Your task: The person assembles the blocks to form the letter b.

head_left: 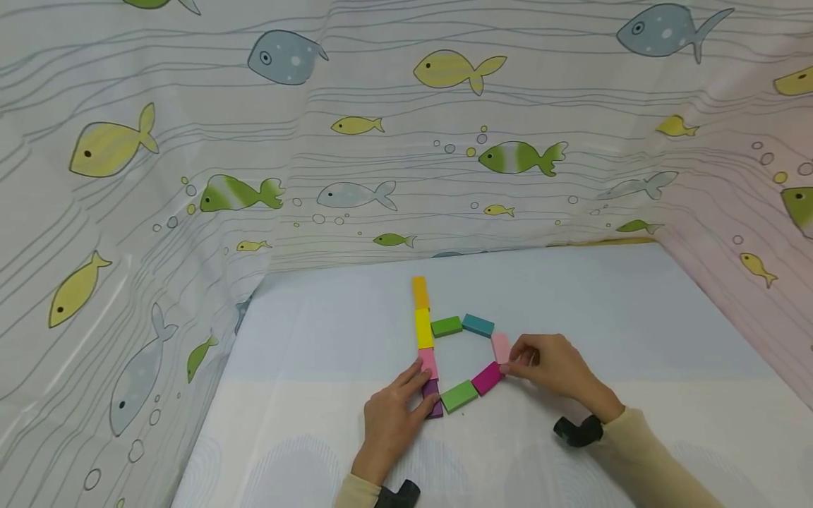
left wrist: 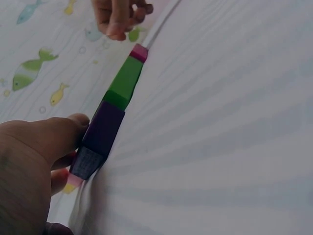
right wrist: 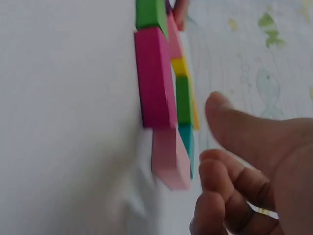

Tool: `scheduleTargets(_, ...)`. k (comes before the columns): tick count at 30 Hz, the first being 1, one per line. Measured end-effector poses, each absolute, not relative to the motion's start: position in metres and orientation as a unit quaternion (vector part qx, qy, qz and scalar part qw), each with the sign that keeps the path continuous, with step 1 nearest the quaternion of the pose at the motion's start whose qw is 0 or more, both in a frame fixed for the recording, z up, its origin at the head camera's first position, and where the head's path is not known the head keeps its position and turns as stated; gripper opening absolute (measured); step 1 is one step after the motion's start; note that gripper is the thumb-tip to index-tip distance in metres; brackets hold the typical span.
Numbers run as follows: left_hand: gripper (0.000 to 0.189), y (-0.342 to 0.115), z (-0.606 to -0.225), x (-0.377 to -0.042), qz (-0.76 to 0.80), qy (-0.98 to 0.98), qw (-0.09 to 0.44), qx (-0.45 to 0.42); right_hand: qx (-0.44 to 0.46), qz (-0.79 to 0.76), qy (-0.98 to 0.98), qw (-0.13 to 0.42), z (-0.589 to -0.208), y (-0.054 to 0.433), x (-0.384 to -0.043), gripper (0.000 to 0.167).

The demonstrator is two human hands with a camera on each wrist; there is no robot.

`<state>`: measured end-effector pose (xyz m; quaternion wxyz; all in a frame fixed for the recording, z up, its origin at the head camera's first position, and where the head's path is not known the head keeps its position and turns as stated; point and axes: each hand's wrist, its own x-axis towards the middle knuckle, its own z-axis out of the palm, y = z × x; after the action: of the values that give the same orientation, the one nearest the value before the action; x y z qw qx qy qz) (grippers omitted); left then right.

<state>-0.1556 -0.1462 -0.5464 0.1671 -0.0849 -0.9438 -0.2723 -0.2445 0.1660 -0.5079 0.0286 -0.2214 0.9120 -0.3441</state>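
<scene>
Small coloured wooden blocks form a straight column with a loop on its right. My left hand rests on the column, thumb on the purple block and fingertips at the pink block above it. My right hand is beside the loop's right side, nearest the light pink block and the magenta block. Its fingers are loosely curled, and the right wrist view shows nothing between thumb and fingers. A light green block lies between the purple and magenta ones.
Up the column stand a yellow block and an orange block. A green block and a teal block make the loop's top. The white table is backed by a fish-print curtain.
</scene>
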Motion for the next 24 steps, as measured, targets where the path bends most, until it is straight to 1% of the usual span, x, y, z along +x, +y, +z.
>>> scheduleTargets(2,0.047,-0.145,-0.547,-0.156,-0.269,-0.944,0.171,-0.088,-0.206,-0.382,0.9,0.046,-0.512,0.179,-0.251,0.017)
scheduleTargets(4,0.046,-0.145,-0.549,-0.156,-0.263,-0.943,0.18,-0.093,-0.182,-0.43,0.88,0.083,-0.519,0.195,-0.259,0.018)
scheduleTargets(9,0.046,-0.146,-0.55,-0.158,-0.251,-0.938,0.212,-0.107,-0.109,-0.593,0.783,0.153,-0.535,0.236,-0.277,0.034)
scheduleTargets(11,0.046,-0.147,-0.548,-0.159,-0.253,-0.936,0.219,-0.112,-0.11,-0.662,0.723,0.164,-0.539,0.247,-0.283,0.034)
scheduleTargets(14,0.046,-0.148,-0.545,-0.162,-0.262,-0.932,0.223,-0.113,-0.133,-0.74,0.632,0.189,-0.542,0.257,-0.29,0.029)
scheduleTargets(16,0.046,-0.148,-0.542,-0.163,-0.267,-0.931,0.222,-0.112,-0.149,-0.767,0.59,0.203,-0.543,0.26,-0.293,0.029)
scheduleTargets(20,0.048,-0.148,-0.541,-0.161,-0.271,-0.933,0.214,-0.104,-0.156,-0.8,0.535,0.223,-0.545,0.26,-0.293,0.034)
scheduleTargets(24,0.049,-0.148,-0.543,-0.155,-0.281,-0.934,0.201,-0.095,-0.152,-0.805,0.526,0.228,-0.549,0.26,-0.289,0.036)
